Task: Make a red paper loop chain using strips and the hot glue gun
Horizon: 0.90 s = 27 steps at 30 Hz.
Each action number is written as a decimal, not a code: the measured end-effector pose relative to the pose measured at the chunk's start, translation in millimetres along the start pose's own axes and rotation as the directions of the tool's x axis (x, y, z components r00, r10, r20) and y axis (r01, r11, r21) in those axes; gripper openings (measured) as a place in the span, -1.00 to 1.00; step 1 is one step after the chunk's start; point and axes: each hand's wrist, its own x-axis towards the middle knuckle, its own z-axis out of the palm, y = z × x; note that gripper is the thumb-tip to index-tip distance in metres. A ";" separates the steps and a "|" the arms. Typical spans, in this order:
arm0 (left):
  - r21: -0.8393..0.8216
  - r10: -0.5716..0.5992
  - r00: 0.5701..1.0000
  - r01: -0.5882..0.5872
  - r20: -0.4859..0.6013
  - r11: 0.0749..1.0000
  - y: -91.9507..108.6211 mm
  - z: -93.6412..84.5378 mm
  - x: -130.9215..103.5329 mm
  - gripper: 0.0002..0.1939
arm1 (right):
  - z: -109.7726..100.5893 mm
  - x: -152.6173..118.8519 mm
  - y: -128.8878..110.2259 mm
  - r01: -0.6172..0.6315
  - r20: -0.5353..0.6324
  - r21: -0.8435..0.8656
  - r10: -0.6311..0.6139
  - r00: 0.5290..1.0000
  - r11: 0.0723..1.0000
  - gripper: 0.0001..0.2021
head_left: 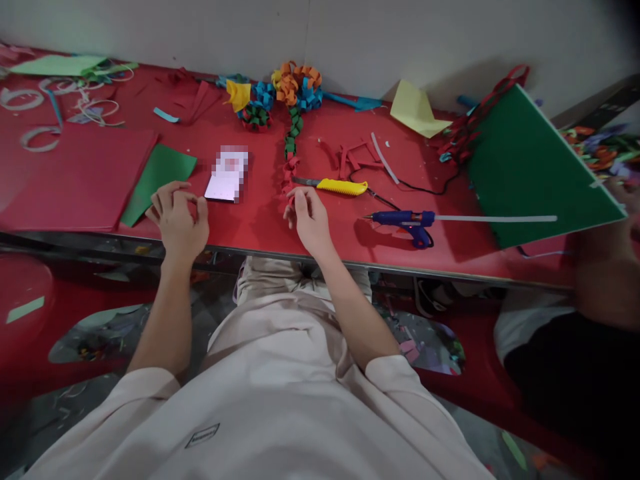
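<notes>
My left hand (180,223) hovers by the table's near edge, fingers curved and thumb apart, with nothing visible in it. Beside and partly under it lies a sheet of green paper (163,177). My right hand (311,223) has its thumb and fingers closed around the red lower end of a paper chain (291,143); the exact grip is partly hidden. That chain runs up through green links to orange, blue and yellow loop clusters (297,87). Just above my right hand rests a yellow utility knife (343,187), blade toward the chain.
A blue glue gun (405,219) with a long glue stick lies to the right. A phone (227,175) sits between my hands. Red sheets (75,177) cover the left. A green board (535,167) leans at right, near another person's arm (607,267). Yellow paper (417,110) lies behind.
</notes>
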 end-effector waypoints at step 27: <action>-0.499 0.306 0.945 -0.213 0.112 0.840 95.3 31.3 2.8 -0.67 | -3.6 -7.3 -8.8 0.114 0.112 -0.138 -0.099 0.989 0.984 -0.67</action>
